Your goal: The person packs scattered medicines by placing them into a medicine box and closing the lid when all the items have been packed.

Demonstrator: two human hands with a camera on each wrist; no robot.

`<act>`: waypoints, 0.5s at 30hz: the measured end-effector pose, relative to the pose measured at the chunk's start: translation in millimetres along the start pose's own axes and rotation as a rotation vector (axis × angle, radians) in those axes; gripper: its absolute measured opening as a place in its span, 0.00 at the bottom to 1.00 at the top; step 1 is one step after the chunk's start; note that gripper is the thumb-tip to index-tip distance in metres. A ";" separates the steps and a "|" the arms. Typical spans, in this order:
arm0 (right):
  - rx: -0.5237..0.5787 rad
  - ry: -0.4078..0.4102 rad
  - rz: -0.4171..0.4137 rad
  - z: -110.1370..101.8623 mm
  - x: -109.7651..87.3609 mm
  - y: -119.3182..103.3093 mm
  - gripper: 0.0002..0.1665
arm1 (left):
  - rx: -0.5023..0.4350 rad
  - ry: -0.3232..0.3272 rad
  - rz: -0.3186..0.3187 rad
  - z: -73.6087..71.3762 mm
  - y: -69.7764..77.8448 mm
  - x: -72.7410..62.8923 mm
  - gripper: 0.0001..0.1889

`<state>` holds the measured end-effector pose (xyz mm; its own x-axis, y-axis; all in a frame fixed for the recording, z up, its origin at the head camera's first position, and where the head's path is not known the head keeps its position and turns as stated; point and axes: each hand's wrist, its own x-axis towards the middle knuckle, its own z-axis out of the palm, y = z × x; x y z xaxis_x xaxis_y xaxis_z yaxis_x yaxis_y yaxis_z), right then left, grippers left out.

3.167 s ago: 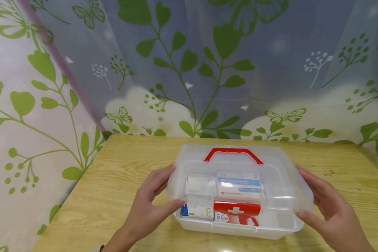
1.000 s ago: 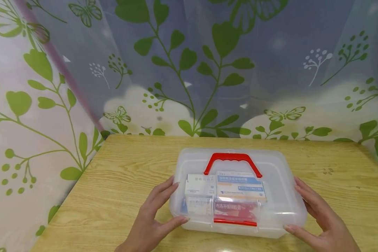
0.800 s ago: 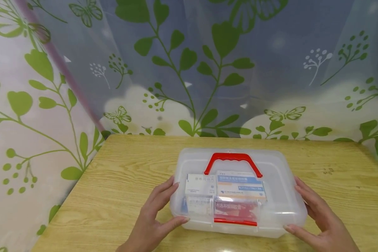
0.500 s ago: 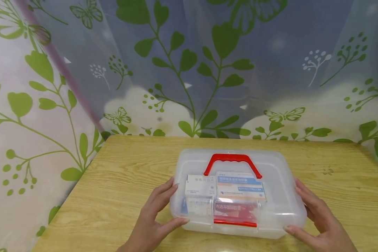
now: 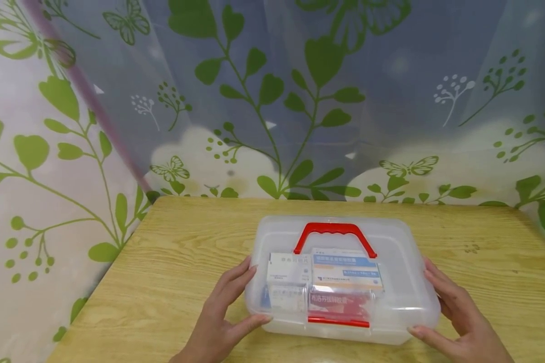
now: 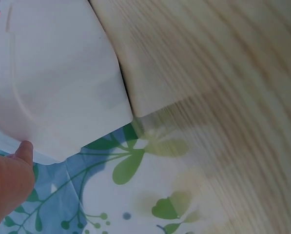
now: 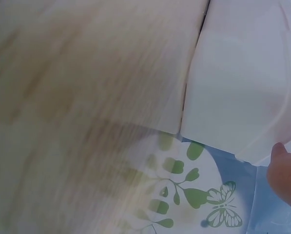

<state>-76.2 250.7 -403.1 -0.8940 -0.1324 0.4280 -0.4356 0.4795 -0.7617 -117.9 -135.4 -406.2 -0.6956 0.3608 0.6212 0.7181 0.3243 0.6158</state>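
Observation:
A translucent plastic medicine box [image 5: 404, 272] stands on the table with its lid down. Its red carrying handle [image 5: 336, 228] lies on the lid, and a red latch [image 5: 338, 321] is at the front. Through the plastic show several medicine cartons, among them a blue-and-white one [image 5: 345, 267] and a red one [image 5: 338, 304]. My left hand [image 5: 222, 310] holds the box's left end, thumb at the front corner and fingers along the side. On the right end my right hand [image 5: 465, 315] holds it the same way. Both wrist views show a fingertip against the box's whitish end wall [image 6: 62, 73].
The wood-grain table [image 5: 172, 257] extends on both sides of the box. Behind it and to the left hangs a cloth [image 5: 236, 101] printed with green leaves and butterflies.
About three seconds ago the lid sat higher and the latch's white cross faced up. Now the lid is lower and the latch is seen edge-on. Over the last second almost nothing has moved.

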 end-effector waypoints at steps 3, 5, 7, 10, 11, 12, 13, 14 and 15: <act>0.006 -0.006 -0.008 -0.5 0.6 1.3 0.57 | -0.005 -0.004 -0.011 0.1 0.0 -0.4 0.40; 0.016 -0.011 -0.022 -1.2 1.0 2.6 0.57 | 0.001 -0.006 -0.013 0.2 -0.1 -0.7 0.40; 0.045 -0.014 -0.047 -1.6 1.0 4.8 0.57 | 0.007 -0.008 -0.016 0.4 -0.1 -1.0 0.39; 0.073 -0.021 -0.088 -2.5 0.9 8.4 0.57 | 0.020 -0.009 -0.015 0.8 -0.4 -1.3 0.39; 0.076 -0.022 -0.095 -2.6 0.7 9.2 0.57 | 0.021 -0.008 -0.012 1.0 -0.8 -1.3 0.39; 0.084 -0.019 -0.102 -2.4 0.5 10.6 0.57 | 0.020 -0.005 -0.008 1.3 -1.2 -1.5 0.39; 0.082 -0.018 -0.101 -2.6 0.7 10.7 0.57 | 0.018 -0.002 -0.004 1.7 -1.8 -1.7 0.39; 0.064 -0.019 -0.086 -2.7 0.9 9.6 0.57 | 0.015 0.002 0.001 2.0 -2.5 -2.0 0.40; 0.057 -0.019 -0.079 -2.8 1.4 8.8 0.57 | 0.011 0.004 0.000 2.3 -3.1 -2.4 0.40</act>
<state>-81.0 257.1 -407.8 -0.8581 -0.1850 0.4790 -0.5099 0.4168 -0.7525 -118.5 -135.3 -410.7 -0.6959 0.3570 0.6231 0.7181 0.3340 0.6106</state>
